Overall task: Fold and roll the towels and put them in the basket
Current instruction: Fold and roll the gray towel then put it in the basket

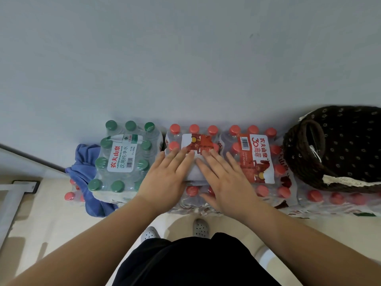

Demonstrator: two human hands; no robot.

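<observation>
Mid-roll: left hand (165, 178) and right hand (228, 180) both flat, fingers spread, pressing a white towel (192, 172) under the palms on the bottle packs (257, 157). Next probably finishing the roll, then over to the basket (338, 149) off right. Blue towel (86, 172) waiting far left.

Both hands, left (167, 178) and right (224, 180), flat on a white towel (194, 172) atop bottle packs (255, 157).

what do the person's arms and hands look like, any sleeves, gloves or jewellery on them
Both forearms are bare as far as the frame shows, with no sleeves in view. The left hand and right hand wear no gloves, and no rings, watch or bracelets are visible. Fingernails look short and unpainted.
</observation>
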